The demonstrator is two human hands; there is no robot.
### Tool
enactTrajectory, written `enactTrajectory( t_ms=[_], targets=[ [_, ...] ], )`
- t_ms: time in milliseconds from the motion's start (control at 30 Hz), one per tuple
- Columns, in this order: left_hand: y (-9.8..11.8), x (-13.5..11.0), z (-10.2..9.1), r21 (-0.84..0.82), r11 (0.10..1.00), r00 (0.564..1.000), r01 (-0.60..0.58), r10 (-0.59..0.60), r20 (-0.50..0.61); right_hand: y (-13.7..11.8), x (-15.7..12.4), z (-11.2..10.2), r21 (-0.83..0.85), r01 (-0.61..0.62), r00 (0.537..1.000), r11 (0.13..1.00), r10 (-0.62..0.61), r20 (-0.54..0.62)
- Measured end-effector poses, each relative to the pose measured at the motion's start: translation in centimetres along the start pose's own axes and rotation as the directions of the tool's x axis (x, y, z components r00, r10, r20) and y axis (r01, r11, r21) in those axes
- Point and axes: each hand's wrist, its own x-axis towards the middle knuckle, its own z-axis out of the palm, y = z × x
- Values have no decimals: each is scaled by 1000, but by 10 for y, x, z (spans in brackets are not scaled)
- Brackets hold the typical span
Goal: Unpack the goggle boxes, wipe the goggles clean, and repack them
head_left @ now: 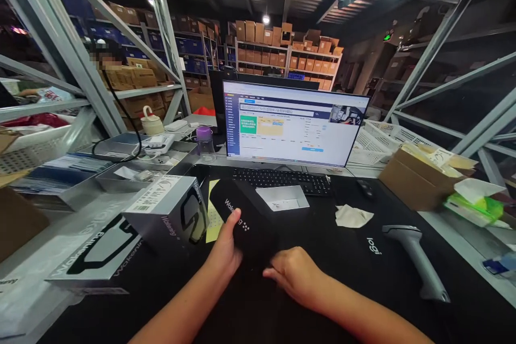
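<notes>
My left hand (226, 247) grips a black case (250, 209) with white lettering and a cluster of dots, its thumb pressed across the print. Close to the case's lower right edge, my right hand (297, 274) is closed with fingers curled; whatever they pinch, if anything, is hidden. Left of the case stands a silver printed box (169, 209) with a goggle picture and a label on top. A second silver box (100, 252) lies beside it. Behind the case are a yellow sheet (213, 228) and a white card (284, 198).
A monitor (282, 142) and a keyboard (278, 180) stand behind. To the right are a mouse (365, 188), a crumpled white cloth or tissue (353, 216), a grey barcode scanner (421, 260) and a cardboard box (419, 180). A purple-lidded bottle (205, 142) stands left of the monitor.
</notes>
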Motion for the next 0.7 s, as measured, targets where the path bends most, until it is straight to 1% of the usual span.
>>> enactTrajectory(
  t_ms=[33,67,100,167,233,333,400,433,467,500,533,567,600,633,667,700],
  targets=[
    [0,-1,-1,7,1000,1000,-8,8,-7,-1,-5,-6,-130,62,998,990,-65,-22],
    [0,-1,-2,13,1000,1000,-14,14,-8,-2,-10,-12,-218,105,993,970,-115,-36],
    [0,-1,-3,19,1000,1000,-18,18,-4,-4,-14,-19,-266,128,988,955,-146,-48],
    [2,0,-5,34,999,1000,-13,13,21,-9,-21,-34,-286,138,983,948,-166,-77],
    [2,1,-7,59,998,998,5,-9,59,-15,-24,-51,-247,120,979,962,-156,-131],
    [1,0,-9,116,993,989,21,-38,145,-21,-21,-76,-91,59,979,994,-75,-190],
    [0,-4,-9,157,987,978,27,-59,202,-24,-13,-91,2,10,978,1000,-10,-206],
    [-1,-8,-10,187,982,968,34,-79,238,-24,-7,-97,14,-8,975,1000,11,-224],
    [-1,-11,-10,241,970,948,30,-104,301,-24,0,-102,3,-23,965,1000,23,-260],
    [0,-15,-11,328,945,909,2,-138,394,-22,8,-105,-21,-41,949,999,32,-313],
    [1,-18,-11,430,901,846,-62,-181,501,-20,15,-106,-51,-65,929,997,42,-368],
    [2,-21,-11,523,838,762,-155,-236,604,-17,23,-105,-79,-94,909,992,53,-413],
    [3,-23,-11,590,764,669,-262,-297,681,-14,30,-102,-96,-121,897,988,68,-437],
    [5,-24,-11,633,683,591,-364,-355,724,-10,36,-97,-97,-140,899,985,86,-431],
    [6,-24,-11,664,601,549,-445,-404,732,-6,40,-91,-77,-137,919,988,97,-383],
    [7,-25,-10,694,511,534,-507,-446,718,-3,42,-85,-34,-104,951,994,89,-296]
  ],
)
